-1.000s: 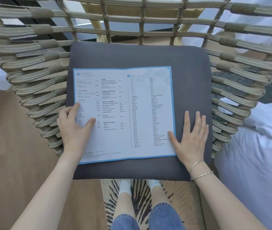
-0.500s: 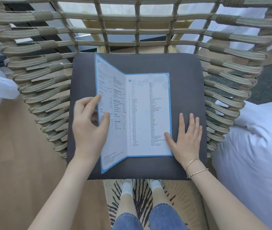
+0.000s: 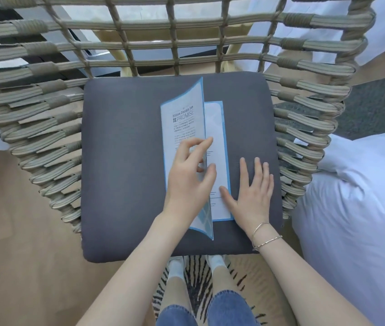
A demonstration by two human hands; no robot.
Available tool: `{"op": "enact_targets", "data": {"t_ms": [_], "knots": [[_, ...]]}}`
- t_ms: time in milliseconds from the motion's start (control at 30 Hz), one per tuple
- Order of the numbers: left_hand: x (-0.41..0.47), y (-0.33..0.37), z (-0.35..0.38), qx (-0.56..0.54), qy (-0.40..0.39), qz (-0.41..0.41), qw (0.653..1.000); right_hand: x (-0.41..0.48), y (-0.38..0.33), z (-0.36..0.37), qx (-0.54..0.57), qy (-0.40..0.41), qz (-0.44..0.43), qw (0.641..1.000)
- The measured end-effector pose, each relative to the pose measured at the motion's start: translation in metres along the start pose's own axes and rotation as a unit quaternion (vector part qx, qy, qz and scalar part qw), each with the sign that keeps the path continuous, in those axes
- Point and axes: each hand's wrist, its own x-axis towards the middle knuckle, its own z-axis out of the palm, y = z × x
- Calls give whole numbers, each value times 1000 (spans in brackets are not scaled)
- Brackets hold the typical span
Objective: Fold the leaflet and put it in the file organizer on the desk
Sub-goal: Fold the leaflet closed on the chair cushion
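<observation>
The leaflet is lying on the grey seat cushion of a woven rope chair, half closed: its left panel is standing raised and curving over the right panel, cover side showing. No file organizer or desk is appearing in view.

The left hand is gripping the free edge of the raised panel between thumb and fingers. The right hand is lying open and flat on the cushion, gripping nothing, with its thumb pressing the lower right edge of the bottom panel.

Step in hand, as judged: closing the fold.

1. The thumb is anchoring the bottom panel; that pressure is probably needed so the sheet does not slide on the fabric.
2. Lower the raised panel until its blue border is meeting the border beneath, edge to edge.
3. Check both corners before pressing; the cushion is soft, so a crease set there is likely to wander.
4. Run the fingers along the spine from middle outward.
</observation>
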Motion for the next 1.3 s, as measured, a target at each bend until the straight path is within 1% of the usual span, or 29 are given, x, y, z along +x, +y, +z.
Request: {"op": "enact_targets", "data": {"t_ms": [67,133,200,267,333,400,533,633,767,900,1033,1167,1300], "knots": [[1,-3,13,20,-26,-1,999,1,2,-4,44,12,1,999],[2,-6,26,42,-57,-3,997,2,7,-10,117,22,7,993],[1,-9,35,62,-80,2,995,2,12,-17,192,17,15,981],[-1,-15,37,86,-90,15,992,2,14,-23,231,10,17,973],[-3,-25,33,128,-94,24,987,2,12,-29,219,8,13,976],[-7,-38,24,182,-94,31,978,1,6,-33,178,17,-3,984],[-16,-65,2,297,-106,32,949,6,-17,-34,109,48,-72,990],[-18,-84,-6,342,-121,24,932,15,-36,-25,90,43,-110,989],[-19,-108,1,361,-140,29,922,25,-45,-2,67,29,-137,988],[-21,-130,13,377,-139,37,915,28,-43,19,15,33,-138,990],[-21,-137,18,389,-134,36,911,29,-45,22,-7,29,-136,990],[-17,-115,6,381,-136,37,914,27,-49,1,25,12,-128,991],[20,-91,-11,367,-104,76,921,53,-70,-31,74,52,-140,986]]}}
